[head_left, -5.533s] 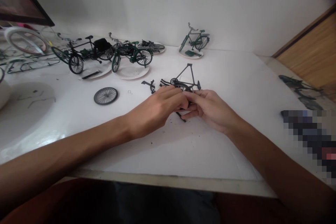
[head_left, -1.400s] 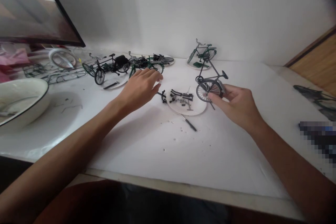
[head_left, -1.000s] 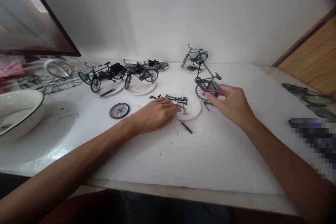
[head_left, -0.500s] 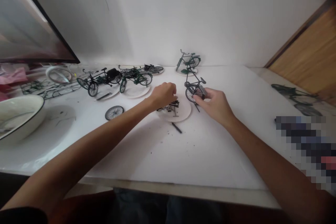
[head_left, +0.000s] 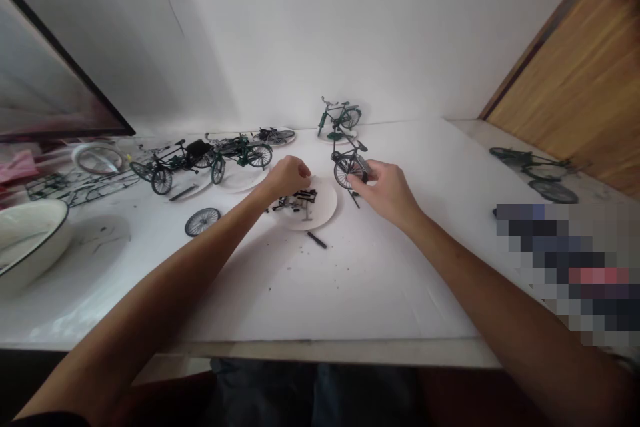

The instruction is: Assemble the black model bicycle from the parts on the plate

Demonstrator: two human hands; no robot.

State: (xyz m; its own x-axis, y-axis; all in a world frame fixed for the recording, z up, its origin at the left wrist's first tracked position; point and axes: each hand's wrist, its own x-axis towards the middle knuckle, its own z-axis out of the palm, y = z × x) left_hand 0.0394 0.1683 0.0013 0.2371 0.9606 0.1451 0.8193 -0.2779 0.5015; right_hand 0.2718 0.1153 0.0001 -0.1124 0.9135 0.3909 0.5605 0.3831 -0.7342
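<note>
My right hand (head_left: 387, 188) grips a dark miniature bicycle (head_left: 344, 171) by the wheel and rear rack end, holding it tilted above the table. Just left of it, my left hand (head_left: 289, 177) is closed, fingertips curled together over the edge of a white plate (head_left: 325, 207). What those fingers hold, if anything, is hidden. Small black and grey bicycle parts (head_left: 306, 197) lie on that plate, partly behind the left hand. A short black stick-like piece (head_left: 317, 239) rests on the table in front of the plate.
A loose spoked wheel (head_left: 203, 221) lies left of my forearm. Several assembled model bicycles stand behind, including a green one (head_left: 241, 155) and another by the wall (head_left: 341, 115). A white basin (head_left: 37, 220) is at left, near part frames (head_left: 75, 188). Another bicycle (head_left: 537, 170) lies at right.
The whole view has shifted, so the table things appear farther left. Both hands keep nearly the same positions over the table, the right one still holding the miniature bicycle.
</note>
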